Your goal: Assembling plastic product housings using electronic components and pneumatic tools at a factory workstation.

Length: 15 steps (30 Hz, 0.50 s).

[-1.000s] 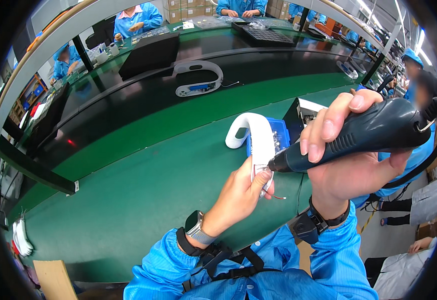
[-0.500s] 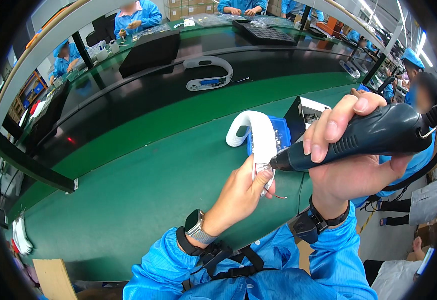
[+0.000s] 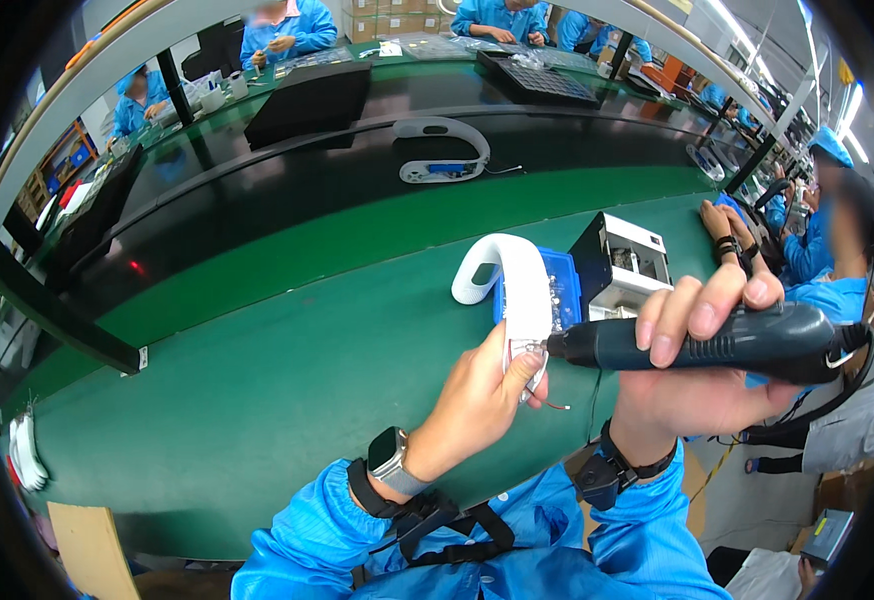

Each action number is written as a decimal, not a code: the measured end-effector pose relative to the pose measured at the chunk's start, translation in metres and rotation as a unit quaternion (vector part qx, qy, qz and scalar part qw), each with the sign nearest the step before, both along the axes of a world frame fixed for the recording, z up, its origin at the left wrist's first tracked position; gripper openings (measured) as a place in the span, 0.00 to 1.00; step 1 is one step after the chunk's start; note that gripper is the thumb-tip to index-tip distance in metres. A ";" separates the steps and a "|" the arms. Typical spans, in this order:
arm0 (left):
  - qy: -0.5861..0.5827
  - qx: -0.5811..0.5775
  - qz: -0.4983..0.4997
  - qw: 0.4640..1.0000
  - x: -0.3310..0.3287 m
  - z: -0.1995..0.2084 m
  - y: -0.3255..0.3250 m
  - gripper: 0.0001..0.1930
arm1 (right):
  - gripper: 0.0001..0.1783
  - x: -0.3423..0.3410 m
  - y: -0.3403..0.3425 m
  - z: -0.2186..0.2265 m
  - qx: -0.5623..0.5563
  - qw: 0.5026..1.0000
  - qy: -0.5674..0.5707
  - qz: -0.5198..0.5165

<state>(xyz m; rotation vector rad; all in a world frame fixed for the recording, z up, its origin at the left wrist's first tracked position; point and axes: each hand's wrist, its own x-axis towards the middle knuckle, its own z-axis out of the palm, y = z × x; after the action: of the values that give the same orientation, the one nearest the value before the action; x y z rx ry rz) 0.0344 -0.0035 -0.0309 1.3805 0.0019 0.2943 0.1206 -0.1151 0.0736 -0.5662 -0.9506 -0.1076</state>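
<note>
Left hand's grip closed on white curved shell, which partly covers blue bin. Right hand's grip wraps dark driver, nearer than bin, tip at shell. Broad table stretches left of bin; boxy device edges bin's right.

Ceiling lights shone brightly beyond the far right corner of the bench; glare streaked the black belt; outlines bowed.

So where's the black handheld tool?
Right of centre in the head view, the right hand holds the black tool, pointed at the white curved piece.
</note>
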 end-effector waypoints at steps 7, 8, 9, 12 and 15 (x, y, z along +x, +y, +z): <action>-0.013 -0.002 0.000 1.000 -0.005 -0.003 0.004 0.14 | 0.36 -0.006 0.003 -0.009 0.025 0.999 -0.009 -0.017; -0.010 -0.004 0.001 1.000 -0.005 -0.003 0.005 0.14 | 0.36 -0.005 0.003 -0.009 0.024 1.000 -0.010 -0.014; -0.011 -0.006 0.004 1.000 -0.005 -0.004 0.006 0.14 | 0.36 -0.005 0.003 -0.009 0.017 1.000 -0.017 -0.011; -0.012 0.008 0.000 1.000 -0.006 -0.005 0.007 0.14 | 0.37 -0.006 0.008 -0.007 0.004 1.000 -0.018 -0.009; -0.009 -0.003 -0.016 1.000 -0.004 -0.005 0.008 0.14 | 0.39 -0.006 0.010 -0.002 -0.023 1.000 -0.019 0.001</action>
<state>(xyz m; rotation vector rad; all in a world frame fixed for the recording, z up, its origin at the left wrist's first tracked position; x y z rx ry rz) 0.0299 0.0043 -0.0361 1.3707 -0.0337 0.2802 0.1146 -0.1055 0.0718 -0.6079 -0.9930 -0.0958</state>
